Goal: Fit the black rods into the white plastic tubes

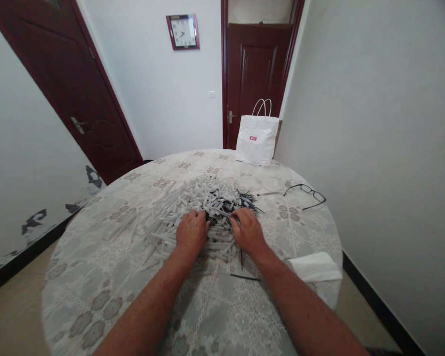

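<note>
A big heap of whitish pen-like tubes (185, 200) lies across the middle of the round table. Thin black sticks, like pen refills (247, 200), stick out at the heap's right side, and more dark ones show among the tubes. My left hand (193, 230) rests at the near side of the heap, fingers curled down; whatever they hold is hidden. Facing it, my right hand (249, 230) pinches the end of a slim greyish pen tube (222, 212) between thumb and fingers. A single black stick (245, 277) lies on the cloth between my forearms.
A patterned cloth (96, 267) covers the table. Black-framed glasses (307, 189) lie at the right, with a pen-like stick (270, 193) beside them. Folded white tissue (316, 267) sits near the right edge. A white paper bag (257, 141) stands at the far edge.
</note>
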`<state>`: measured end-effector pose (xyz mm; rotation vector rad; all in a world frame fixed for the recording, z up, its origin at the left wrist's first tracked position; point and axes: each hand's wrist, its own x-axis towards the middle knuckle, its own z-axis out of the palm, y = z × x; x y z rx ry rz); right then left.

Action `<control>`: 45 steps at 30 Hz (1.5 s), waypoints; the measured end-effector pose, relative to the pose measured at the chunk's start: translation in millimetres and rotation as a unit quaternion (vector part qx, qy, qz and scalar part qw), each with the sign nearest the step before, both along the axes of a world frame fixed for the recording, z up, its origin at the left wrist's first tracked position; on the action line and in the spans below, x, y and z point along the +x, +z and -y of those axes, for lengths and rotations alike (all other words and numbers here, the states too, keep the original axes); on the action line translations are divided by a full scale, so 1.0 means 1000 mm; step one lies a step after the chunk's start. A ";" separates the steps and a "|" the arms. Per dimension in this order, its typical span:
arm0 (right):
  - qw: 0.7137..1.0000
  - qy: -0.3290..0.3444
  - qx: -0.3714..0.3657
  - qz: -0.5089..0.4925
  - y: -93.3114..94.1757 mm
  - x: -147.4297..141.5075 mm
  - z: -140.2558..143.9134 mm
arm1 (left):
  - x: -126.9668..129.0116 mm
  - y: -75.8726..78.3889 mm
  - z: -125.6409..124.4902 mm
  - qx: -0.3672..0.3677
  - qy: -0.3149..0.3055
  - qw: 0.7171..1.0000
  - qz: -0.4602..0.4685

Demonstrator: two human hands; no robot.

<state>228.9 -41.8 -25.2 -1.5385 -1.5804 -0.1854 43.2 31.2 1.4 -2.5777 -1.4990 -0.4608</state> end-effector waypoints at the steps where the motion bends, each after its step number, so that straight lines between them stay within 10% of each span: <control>1: 1.000 -0.002 0.000 0.001 0.000 0.000 0.000 | 0.000 -0.001 0.000 0.000 0.006 1.000 -0.004; 7: 1.000 -0.005 -0.013 0.009 -0.001 0.001 0.000 | 0.001 -0.001 0.004 -0.007 0.046 0.999 0.028; 11: 1.000 -0.004 -0.008 0.011 -0.002 0.003 0.000 | -0.014 0.003 0.002 -0.017 -0.022 0.978 0.205; 21: 0.996 0.086 0.015 0.036 0.008 -0.001 0.008 | -0.054 0.004 0.013 -0.348 -0.059 0.693 0.629; 28: 0.994 0.097 0.014 0.048 0.008 -0.004 0.009 | -0.057 0.003 0.015 -0.304 -0.060 0.766 0.564; 45: 0.992 0.097 -0.008 0.078 0.009 -0.002 0.010 | -0.056 0.003 0.018 -0.285 -0.075 0.797 0.528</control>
